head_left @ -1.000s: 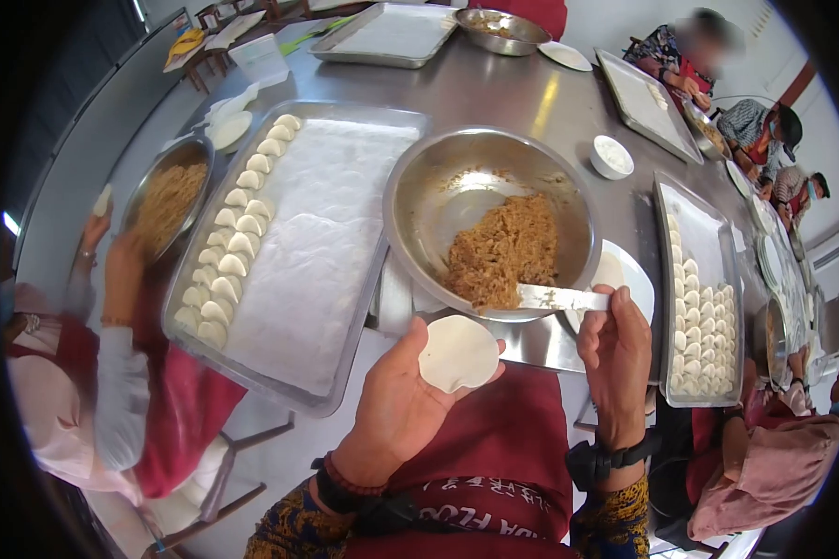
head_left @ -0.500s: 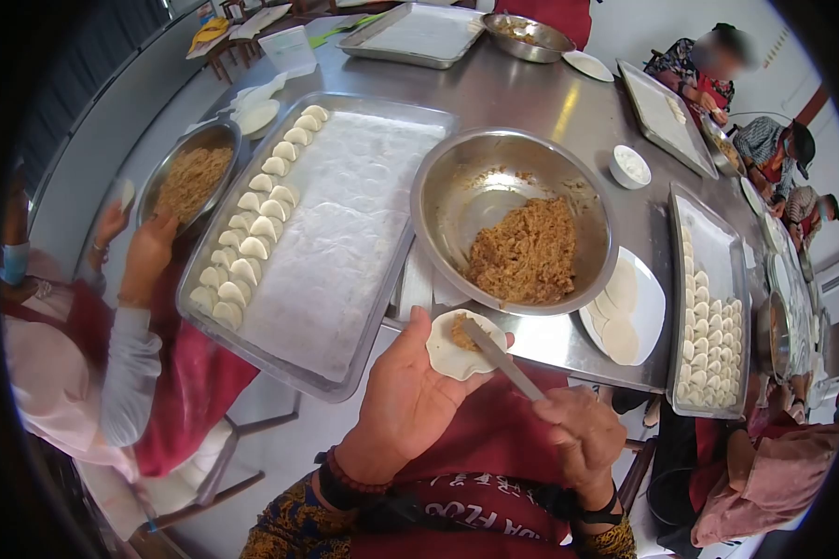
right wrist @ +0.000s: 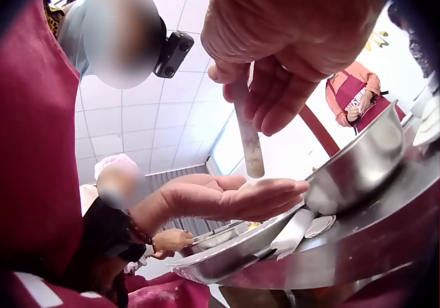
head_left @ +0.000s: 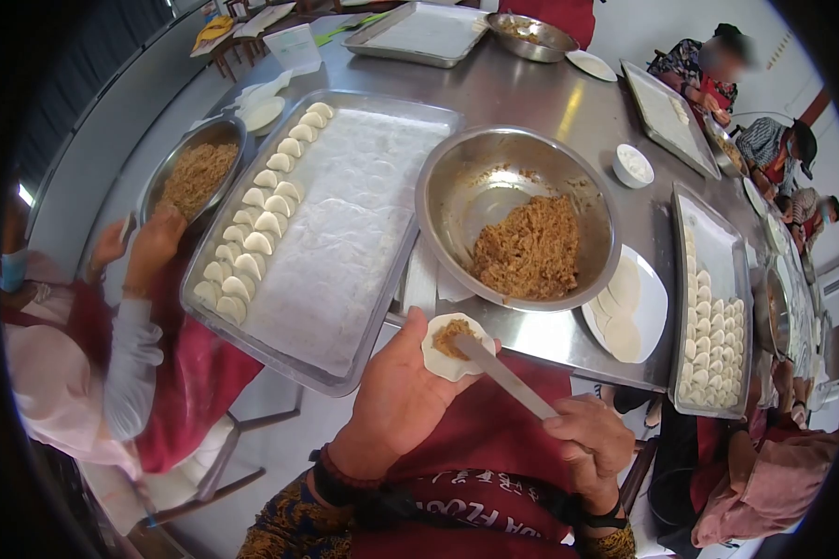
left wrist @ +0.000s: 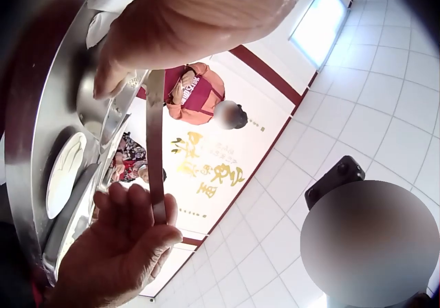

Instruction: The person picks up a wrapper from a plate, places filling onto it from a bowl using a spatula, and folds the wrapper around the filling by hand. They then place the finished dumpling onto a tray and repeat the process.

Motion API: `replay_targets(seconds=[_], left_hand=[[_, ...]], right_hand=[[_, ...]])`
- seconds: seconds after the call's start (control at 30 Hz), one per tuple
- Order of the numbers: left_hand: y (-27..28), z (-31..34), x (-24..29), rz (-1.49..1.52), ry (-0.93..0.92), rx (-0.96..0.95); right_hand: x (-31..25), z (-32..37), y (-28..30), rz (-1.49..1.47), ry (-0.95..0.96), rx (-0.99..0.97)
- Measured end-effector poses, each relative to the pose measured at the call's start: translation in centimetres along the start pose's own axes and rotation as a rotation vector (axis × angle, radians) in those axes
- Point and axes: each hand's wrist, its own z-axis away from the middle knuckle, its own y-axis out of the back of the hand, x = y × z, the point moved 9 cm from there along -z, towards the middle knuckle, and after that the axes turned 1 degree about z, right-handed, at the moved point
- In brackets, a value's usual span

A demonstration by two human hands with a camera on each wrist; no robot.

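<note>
A round dough wrapper (head_left: pixel 443 366) lies across my left hand (head_left: pixel 393 401), which is palm up below the near table edge. In the right wrist view that hand (right wrist: pixel 213 201) is nearly flat, its fingers straight beneath the wrapper. My right hand (head_left: pixel 595 445) grips the end of a flat, narrow spatula (head_left: pixel 511 380). Its tip presses on a smear of brown filling (head_left: pixel 451 335) in the wrapper's middle. The left wrist view shows the right fingers (left wrist: pixel 124 212) curled at the spatula (left wrist: pixel 156 139). Beyond the hands stands a steel bowl (head_left: pixel 461 210) holding minced filling (head_left: pixel 529 250).
Left of the bowl is a floured tray (head_left: pixel 322 270) with rows of folded dumplings (head_left: pixel 261 224). A plate (head_left: pixel 651 303) of wrappers (head_left: pixel 622 321) sits to the right, before another dumpling tray (head_left: pixel 713 228). A small white bowl (head_left: pixel 633 166) stands behind. A person's hand (head_left: pixel 154 247) works at the left bowl (head_left: pixel 228 135).
The right hand has brought the spatula from the bowl to the wrapper, leaving filling there. Over the last half second the smear has spread and the spatula tip has shifted slightly.
</note>
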Motion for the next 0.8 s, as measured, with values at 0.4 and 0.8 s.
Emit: replay_targets(seconds=[0.4,0.8], left_hand=[[0.2,0.1,0.3,-0.027,-0.007,0.005],[1.8,-0.8,0.2,0.014,-0.022,0.014]], right_hand=[[0.0,0.0,0.4,0.015,-0.001,-0.027],[1.7,-0.6,1.7,0.071,-0.023,0.072]])
